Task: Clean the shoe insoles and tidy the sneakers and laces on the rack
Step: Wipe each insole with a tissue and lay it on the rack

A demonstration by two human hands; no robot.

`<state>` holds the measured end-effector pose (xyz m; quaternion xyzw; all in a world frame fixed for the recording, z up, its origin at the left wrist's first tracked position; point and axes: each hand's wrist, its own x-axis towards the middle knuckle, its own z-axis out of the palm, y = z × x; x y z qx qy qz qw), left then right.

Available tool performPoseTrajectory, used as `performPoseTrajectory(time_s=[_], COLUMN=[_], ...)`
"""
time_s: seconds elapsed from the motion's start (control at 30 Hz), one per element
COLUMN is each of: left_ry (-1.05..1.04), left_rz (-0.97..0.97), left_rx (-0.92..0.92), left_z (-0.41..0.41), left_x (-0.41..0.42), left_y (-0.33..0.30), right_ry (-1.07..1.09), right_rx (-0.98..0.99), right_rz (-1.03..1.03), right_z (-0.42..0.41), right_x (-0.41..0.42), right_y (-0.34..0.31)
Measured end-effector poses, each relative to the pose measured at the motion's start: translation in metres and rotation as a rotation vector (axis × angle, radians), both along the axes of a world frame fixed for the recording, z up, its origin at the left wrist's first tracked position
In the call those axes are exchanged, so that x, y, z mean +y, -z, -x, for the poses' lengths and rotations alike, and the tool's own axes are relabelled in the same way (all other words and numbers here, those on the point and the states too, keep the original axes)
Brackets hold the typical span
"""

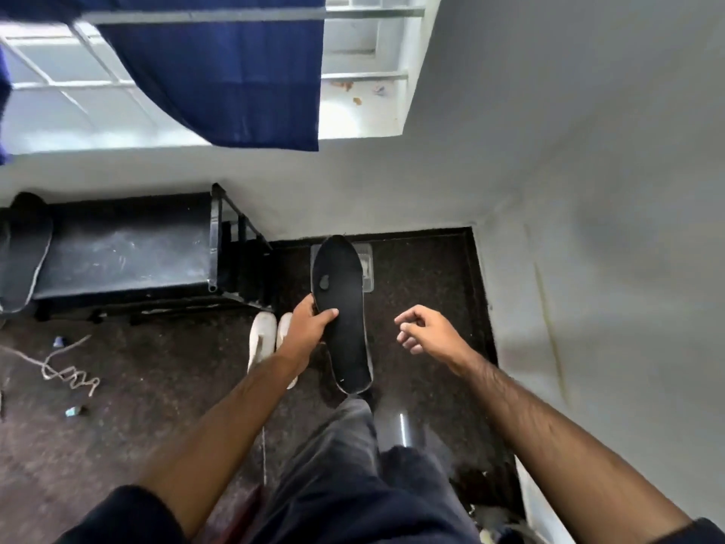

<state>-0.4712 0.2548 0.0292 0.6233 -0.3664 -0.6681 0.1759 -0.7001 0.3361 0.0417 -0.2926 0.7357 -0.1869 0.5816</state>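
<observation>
Far left, a second insole (21,255) lying on the black rack (125,249); loose lace (68,371) on the floor. White sneakers (262,339) beside the left hand (308,331), gripping a black insole (341,312) upright above the floor. Right hand (425,329) released, fingers loosely curled, holding nothing.

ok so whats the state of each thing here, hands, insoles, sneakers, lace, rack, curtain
left hand: grips an insole at its middle
held insole: lifted off the floor, dark side up
right hand: holds nothing, fingers loosely curled
second insole: lying on the rack top
sneakers: white pair side by side on the floor
lace: loose, tangled on the floor
rack: upright against the wall
curtain: hanging, partly covering the window
</observation>
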Motion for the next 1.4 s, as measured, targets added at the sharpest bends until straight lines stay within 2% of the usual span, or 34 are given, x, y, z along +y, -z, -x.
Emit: performPoseTrajectory(time_s=[0.13,0.27,0.4,0.53,0.7,0.83,0.93,1.03,1.17,1.3,1.4], left_ry=[-0.103,-0.208,-0.302,-0.363,-0.388,-0.433,-0.456,-0.480,-0.513,-0.517,-0.500], left_rz=[-0.021,-0.033,-0.022,-0.008,0.020,0.035,0.001,-0.039,-0.076,-0.098,-0.103], left_rx=[-0.050,-0.090,-0.136,-0.162,-0.183,-0.211,-0.171,-0.141,-0.129,-0.120,-0.097], left_z=[0.022,0.036,0.056,0.078,0.100,0.110,0.110,0.105,0.097,0.094,0.093], left_x=[-0.023,-0.035,-0.040,-0.045,-0.062,-0.069,-0.066,-0.061,-0.056,-0.052,-0.054], left_y=[0.038,0.095,0.183,0.305,0.433,0.503,0.537,0.561,0.577,0.584,0.584], right_ry=[-0.121,-0.287,-0.547,-0.759,-0.808,-0.800,-0.856,-1.007,-1.252,-1.300,-1.217], right_rx=[-0.004,0.050,0.126,0.248,0.360,0.462,0.515,0.611,0.727,0.801,0.813], right_rz=[-0.031,-0.050,-0.047,-0.018,0.067,0.133,0.210,0.278,0.161,0.063,0.098], right_z=[0.037,0.059,0.073,0.087,0.097,0.090,0.080,0.065,0.049,0.041,0.040], right_x=[-0.054,-0.105,-0.157,-0.198,-0.232,-0.248,-0.256,-0.263,-0.270,-0.272,-0.275], right_y=[0.038,0.106,0.220,0.350,0.482,0.556,0.597,0.623,0.637,0.639,0.641])
